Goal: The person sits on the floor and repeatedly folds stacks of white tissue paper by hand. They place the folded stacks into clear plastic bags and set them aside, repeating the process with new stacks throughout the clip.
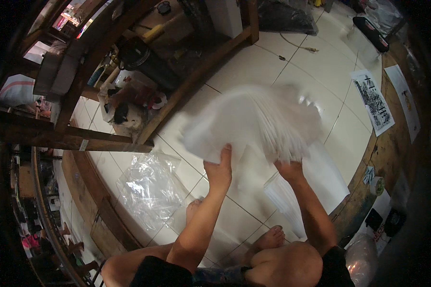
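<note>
A fanned stack of thin white sheets (234,119) is held up over the tiled floor, its far part smeared by motion. My left hand (220,170) is closed on the near left edge, thumb on top and the other fingers hidden beneath. At the near right edge my right hand (290,169) is closed round the stack where the sheets bunch into many layers. Whether they are paper or thin plastic I cannot tell. Under my right forearm, another pile of white sheets (328,179) lies on the floor.
Crumpled clear plastic (151,191) lies on the floor at left, below a wooden frame (201,81) with bags and a dark bin. Along the right runs a wooden board (354,191) with a tape roll (377,186) and printed sheets (372,102). A cord (297,44) lies farther off.
</note>
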{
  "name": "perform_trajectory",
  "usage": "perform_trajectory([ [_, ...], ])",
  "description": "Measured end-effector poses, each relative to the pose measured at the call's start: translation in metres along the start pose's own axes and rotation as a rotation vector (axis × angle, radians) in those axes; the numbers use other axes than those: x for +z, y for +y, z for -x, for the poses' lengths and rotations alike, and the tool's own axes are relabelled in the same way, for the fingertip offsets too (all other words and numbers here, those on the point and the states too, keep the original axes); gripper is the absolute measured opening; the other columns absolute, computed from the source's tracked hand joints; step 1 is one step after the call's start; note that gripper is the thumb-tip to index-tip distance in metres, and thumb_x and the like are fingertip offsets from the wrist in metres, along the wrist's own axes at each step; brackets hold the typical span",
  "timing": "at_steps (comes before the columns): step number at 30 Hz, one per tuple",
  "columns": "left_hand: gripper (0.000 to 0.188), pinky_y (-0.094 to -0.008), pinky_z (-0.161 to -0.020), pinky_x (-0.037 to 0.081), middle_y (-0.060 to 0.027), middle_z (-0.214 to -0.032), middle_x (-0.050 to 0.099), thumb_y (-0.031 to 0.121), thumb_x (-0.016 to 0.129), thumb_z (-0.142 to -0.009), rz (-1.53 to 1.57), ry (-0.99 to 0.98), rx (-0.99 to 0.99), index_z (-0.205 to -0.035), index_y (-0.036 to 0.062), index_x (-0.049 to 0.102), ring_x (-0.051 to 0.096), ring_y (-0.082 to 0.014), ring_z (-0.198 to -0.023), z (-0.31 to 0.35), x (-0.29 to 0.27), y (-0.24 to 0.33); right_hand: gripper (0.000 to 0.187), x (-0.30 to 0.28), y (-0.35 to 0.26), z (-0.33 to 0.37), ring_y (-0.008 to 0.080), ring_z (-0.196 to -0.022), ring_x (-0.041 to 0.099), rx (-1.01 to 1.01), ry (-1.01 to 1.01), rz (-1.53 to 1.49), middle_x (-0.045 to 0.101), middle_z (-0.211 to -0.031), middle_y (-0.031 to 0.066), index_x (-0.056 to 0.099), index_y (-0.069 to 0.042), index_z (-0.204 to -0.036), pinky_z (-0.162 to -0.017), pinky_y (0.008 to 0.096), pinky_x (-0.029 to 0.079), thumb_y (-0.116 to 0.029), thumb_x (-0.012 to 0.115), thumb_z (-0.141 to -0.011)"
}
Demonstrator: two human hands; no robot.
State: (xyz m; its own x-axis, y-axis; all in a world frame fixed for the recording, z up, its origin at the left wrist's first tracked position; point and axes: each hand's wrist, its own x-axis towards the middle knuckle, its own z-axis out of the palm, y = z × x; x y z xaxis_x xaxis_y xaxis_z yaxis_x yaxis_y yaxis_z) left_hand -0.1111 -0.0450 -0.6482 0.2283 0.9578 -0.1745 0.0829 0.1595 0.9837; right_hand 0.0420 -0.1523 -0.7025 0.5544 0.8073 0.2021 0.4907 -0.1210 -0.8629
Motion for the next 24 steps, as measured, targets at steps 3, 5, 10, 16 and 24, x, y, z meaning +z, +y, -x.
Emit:
perform_trajectory([
  [3, 0.048, -0.0310, -0.087, 0.041, -0.0122, -0.111, 0.054, 0.010, 0.064, -0.079, -0.105, -0.238, -0.093, -0.120, -0.0037, 0.044, 0.052, -0.0209, -0.098, 0.002, 0.002, -0.009, 0.089, 0.016, 0.044, 0.011, 0.0293, -0.116, 0.046, -0.301, 0.018, 0.433, 0.053, -0.111, 0.0203, 0.015, 0.001, -0.134, -0.099, 0.0392, 0.034, -0.014, 0.073, -0.068],
  [5, 0.048, -0.0325, -0.088, 0.040, -0.0128, -0.113, 0.053, 0.009, 0.066, -0.077, -0.128, -0.294, 0.089, -0.120, -0.0010, 0.047, 0.052, -0.0223, -0.100, -0.004, 0.004, -0.024, 0.087, 0.027, 0.040, 0.009, 0.0280, -0.116, 0.045, 0.032, 0.089, -0.100, 0.053, -0.112, 0.0197, 0.020, 0.001, -0.132, -0.099, 0.0385, 0.033, -0.016, 0.074, -0.067],
  [10, 0.035, -0.0337, -0.086, 0.041, -0.0148, -0.107, 0.057, 0.012, 0.063, -0.082, -0.338, -0.162, 0.161, -0.110, -0.0048, 0.053, 0.053, -0.0233, -0.098, -0.021, 0.014, -0.033, 0.070, 0.034, 0.023, -0.010, 0.0265, -0.109, 0.050, 0.176, 0.153, -0.348, 0.053, -0.114, 0.0156, 0.033, 0.001, -0.125, -0.095, 0.0358, 0.038, -0.015, 0.074, -0.070],
  [16, 0.034, -0.0344, -0.086, 0.041, -0.0167, -0.107, 0.058, 0.016, 0.062, -0.083, -0.046, -0.007, 0.144, -0.108, -0.0058, 0.054, 0.054, -0.0261, -0.099, -0.005, 0.025, -0.002, 0.065, 0.019, 0.014, 0.008, 0.0265, -0.108, 0.051, 0.166, 0.102, -0.174, 0.053, -0.115, 0.0138, 0.035, 0.000, -0.124, -0.094, 0.0374, 0.039, -0.015, 0.072, -0.072],
  [24, 0.031, -0.0325, -0.084, 0.042, -0.0152, -0.104, 0.060, 0.014, 0.062, -0.082, -0.296, -0.214, 0.357, -0.106, -0.0044, 0.057, 0.056, -0.0247, -0.095, -0.012, 0.025, -0.040, 0.062, 0.041, 0.049, 0.018, 0.0307, -0.111, 0.048, 0.162, 0.275, -0.154, 0.050, -0.117, 0.0140, 0.039, -0.001, -0.124, -0.100, 0.0398, 0.032, -0.016, 0.070, -0.072],
])
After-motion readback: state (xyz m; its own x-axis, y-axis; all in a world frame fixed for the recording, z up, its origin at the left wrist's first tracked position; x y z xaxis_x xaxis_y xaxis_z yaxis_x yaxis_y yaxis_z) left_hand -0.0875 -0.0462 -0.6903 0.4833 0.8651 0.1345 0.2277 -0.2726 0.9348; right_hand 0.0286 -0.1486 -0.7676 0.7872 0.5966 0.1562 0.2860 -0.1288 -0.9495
